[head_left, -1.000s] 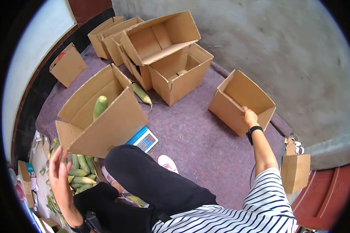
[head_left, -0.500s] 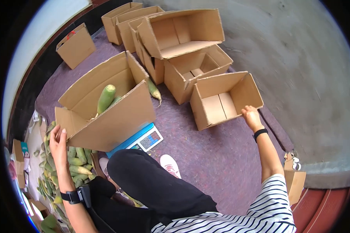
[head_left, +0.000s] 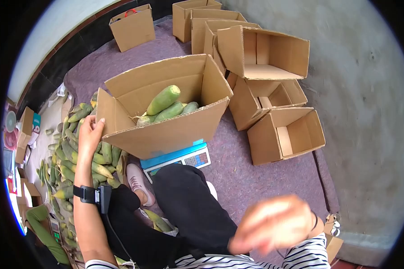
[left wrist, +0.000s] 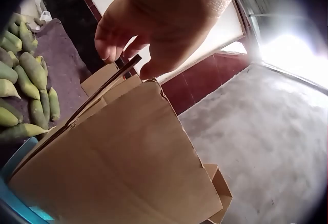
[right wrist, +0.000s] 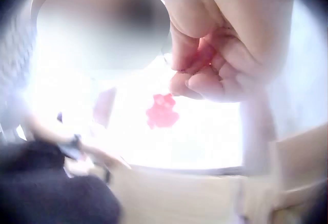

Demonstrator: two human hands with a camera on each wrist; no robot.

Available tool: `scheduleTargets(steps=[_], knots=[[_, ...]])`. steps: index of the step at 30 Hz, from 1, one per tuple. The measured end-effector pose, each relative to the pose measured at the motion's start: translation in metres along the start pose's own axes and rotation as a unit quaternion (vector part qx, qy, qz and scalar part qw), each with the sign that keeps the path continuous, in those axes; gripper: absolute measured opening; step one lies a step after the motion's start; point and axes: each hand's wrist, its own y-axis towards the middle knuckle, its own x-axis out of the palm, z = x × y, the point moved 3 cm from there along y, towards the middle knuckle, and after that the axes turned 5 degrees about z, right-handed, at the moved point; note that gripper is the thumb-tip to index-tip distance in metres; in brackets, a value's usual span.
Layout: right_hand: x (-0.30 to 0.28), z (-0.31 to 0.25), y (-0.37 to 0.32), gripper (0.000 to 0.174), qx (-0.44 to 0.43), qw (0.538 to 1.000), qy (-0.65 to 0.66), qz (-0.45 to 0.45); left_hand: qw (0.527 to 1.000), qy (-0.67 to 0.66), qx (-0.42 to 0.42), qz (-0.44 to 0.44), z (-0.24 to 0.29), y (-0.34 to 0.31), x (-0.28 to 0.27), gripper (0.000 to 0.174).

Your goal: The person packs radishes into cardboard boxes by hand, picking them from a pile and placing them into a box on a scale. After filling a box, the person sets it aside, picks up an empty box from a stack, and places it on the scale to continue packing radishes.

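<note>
In the head view a large open cardboard box (head_left: 166, 136) holding several green radishes (head_left: 164, 101) rests over a blue-and-white scale (head_left: 196, 158). My left hand (head_left: 89, 138) holds the box's left edge, thumb on the near side. The left wrist view has that hand (left wrist: 164, 24) over a corner of the cardboard (left wrist: 118, 157), its thumb against the edge. My right hand (head_left: 274, 224), blurred, is above my lap, apart from the boxes. The right wrist view shows this hand (right wrist: 230, 44) with fingers curled and nothing visible in them.
An empty box (head_left: 286, 136) sits at the right beside stacked open boxes (head_left: 274, 51) along the wall. Many loose radishes (head_left: 69, 157) lie on the floor at the left. Another box (head_left: 132, 29) stands at the back. A person's green-clad leg (head_left: 45, 233) shows at lower left.
My right hand has let go of the empty box, now against the stack, and drawn back toward my body. My left hand has gone from beside the radish box to gripping its edge.
</note>
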Motion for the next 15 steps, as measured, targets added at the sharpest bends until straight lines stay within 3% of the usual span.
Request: scheduleTargets(steps=[2, 3, 5, 7, 8, 10, 11, 13, 15], knots=[[0.016, -0.008, 0.023, 0.021, -0.041, 0.986, 0.132, -0.091, 0.999, 0.040, 0.023, 0.008, 0.003, 0.000, 0.002, 0.028], [0.035, -0.008, 0.019, 0.016, -0.051, 0.992, 0.112, 0.011, 0.995, 0.083, 0.051, 0.016, 0.004, 0.002, 0.000, 0.026], [0.018, -0.009, 0.037, 0.017, 0.037, 0.986, 0.099, -0.127, 0.992, 0.103, 0.072, 0.027, -0.002, 0.007, -0.002, 0.029], [0.002, -0.005, 0.058, 0.017, 0.039, 0.996, -0.080, 0.028, 0.986, 0.125, 0.100, 0.047, 0.005, 0.005, 0.001, 0.035], [-0.007, 0.008, 0.063, 0.023, 0.145, 0.969, -0.013, 0.198, 0.989, 0.132, 0.062, 0.034, 0.011, 0.004, 0.000, 0.039], [-0.063, 0.034, 0.091, 0.024, 0.152, 0.950, -0.155, 0.224, 0.990, 0.130, 0.050, 0.028, 0.003, 0.011, 0.001, 0.039], [-0.086, 0.046, 0.105, 0.034, 0.153, 0.915, -0.269, 0.260, 0.990, 0.127, 0.049, 0.021, -0.002, 0.015, 0.000, 0.039], [-0.128, 0.072, 0.132, 0.043, 0.203, 0.869, -0.393, 0.221, 0.992, 0.127, 0.010, 0.002, -0.004, 0.019, 0.001, 0.040], [-0.153, 0.104, 0.152, 0.051, 0.161, 0.745, -0.620, 0.184, 0.996, 0.078, -0.028, -0.028, 0.009, 0.010, 0.000, 0.039]])
